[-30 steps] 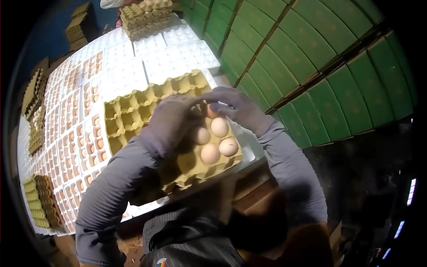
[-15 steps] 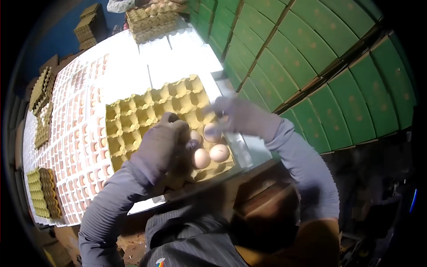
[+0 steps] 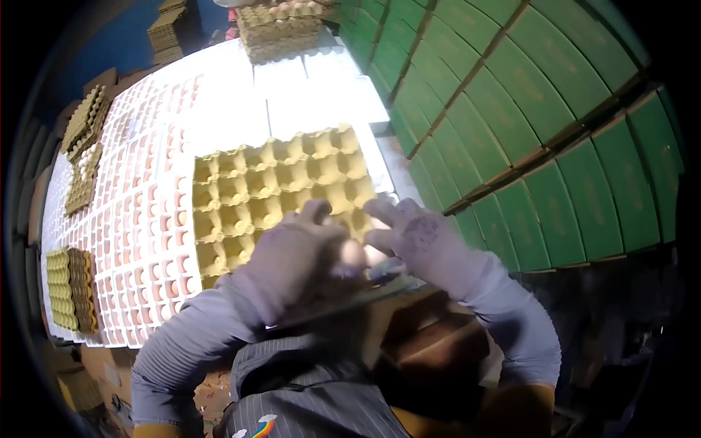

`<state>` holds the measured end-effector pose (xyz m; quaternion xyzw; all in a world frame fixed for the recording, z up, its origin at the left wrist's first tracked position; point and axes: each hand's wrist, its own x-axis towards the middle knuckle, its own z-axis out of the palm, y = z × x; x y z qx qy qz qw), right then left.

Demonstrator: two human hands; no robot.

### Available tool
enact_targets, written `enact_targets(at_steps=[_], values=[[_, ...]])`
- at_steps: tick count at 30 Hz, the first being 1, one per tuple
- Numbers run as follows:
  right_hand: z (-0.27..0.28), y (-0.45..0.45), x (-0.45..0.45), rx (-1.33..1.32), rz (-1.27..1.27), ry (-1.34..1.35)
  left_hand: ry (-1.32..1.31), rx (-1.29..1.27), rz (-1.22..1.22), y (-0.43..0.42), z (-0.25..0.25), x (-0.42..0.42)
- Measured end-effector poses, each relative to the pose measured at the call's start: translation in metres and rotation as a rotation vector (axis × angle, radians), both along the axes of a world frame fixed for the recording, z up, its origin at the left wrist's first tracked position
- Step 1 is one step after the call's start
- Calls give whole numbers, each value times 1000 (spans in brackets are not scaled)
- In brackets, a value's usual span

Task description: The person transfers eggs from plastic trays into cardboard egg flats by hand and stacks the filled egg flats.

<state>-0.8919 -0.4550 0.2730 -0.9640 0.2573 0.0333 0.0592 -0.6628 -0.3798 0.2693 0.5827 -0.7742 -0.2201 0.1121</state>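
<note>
Both my gloved hands are at the near right corner of a yellow pulp egg tray (image 3: 252,193). My left hand (image 3: 296,252) is curled, its fingertips around a pale egg (image 3: 353,254). Facing it, my right hand (image 3: 416,237) bends its fingers over another egg (image 3: 374,256), which is partly covered. Other eggs in that corner are hidden behind the hands. The cups across the rest of the tray hold no eggs.
White trays of eggs (image 3: 142,212) cover the table's left side. Stacked pulp trays (image 3: 69,288) stand at the left edge, and a stack with eggs (image 3: 281,33) at the back. Green boxes (image 3: 504,109) form a wall on the right. An open carton (image 3: 434,336) sits below the table edge.
My right hand has come down and left from beyond the tray edge onto the eggs. My left hand has moved right, closer to it. The camera view has shifted slightly.
</note>
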Motion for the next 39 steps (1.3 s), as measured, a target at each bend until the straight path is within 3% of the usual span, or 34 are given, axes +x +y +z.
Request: enact_targets(at_steps=[1, 2, 4, 5, 6, 7, 9, 12, 13, 15, 16, 17, 19, 21, 22, 23, 25, 28, 31, 33, 36, 39], values=[[-7, 2, 0, -113, 48, -18, 411, -103, -87, -4, -27, 25], [-16, 0, -9, -107, 35, -122, 774, 253, 84, 4, -23, 41], [-9, -4, -11, 341, -179, -391, 1277, 672, 241, 22, -25, 78], [-13, -8, -15, 661, -280, -635, 1405, 660, 168, 29, -37, 96], [1, -8, -7, 1107, -566, -789, 1476, 602, 313, 38, -40, 107], [-4, -15, 1, 990, -477, -725, 1547, 543, 453, 47, -41, 115], [14, -8, 47, 1440, -651, -974, 1532, 569, 535, 59, -51, 145], [22, -15, 89, 1509, -613, -827, 1396, 411, 575, 81, -53, 173], [21, -15, 118, 1365, -551, -795, 1274, 406, 428, 89, -47, 201], [32, -27, 173, 1199, -421, -649, 1315, 461, 511, 93, -71, 245], [28, -34, 204, 1197, -422, -624, 1212, 597, 623, 88, -78, 278], [22, -48, 237, 1147, -357, -591, 1153, 564, 706, 76, -90, 305], [3, -75, 305, 1030, -248, -532, 680, 140, 645, 49, -120, 357], [-23, -102, 371, 930, -218, -420, 456, -147, 638, 12, -150, 404], [-51, -125, 399, 776, -150, -360, 510, -89, 671, -11, -151, 419], [-81, -144, 422, 660, -128, -296, 316, -217, 691, -33, -176, 433], [-129, -173, 462, 460, -130, -168, 242, -301, 627, -77, -192, 445], [-157, -186, 500, 323, -238, 35, -29, -181, 584, -128, -233, 450], [-188, -201, 515, 313, -235, 114, 4, -211, 569, -136, -242, 454], [-204, -216, 526, 335, -189, 21, 231, -379, 651, -125, -239, 463], [-221, -223, 541, 322, -191, -56, 472, -338, 766, -98, -222, 476], [-217, -217, 547, 312, -268, -20, 451, -135, 731, -76, -219, 478]])
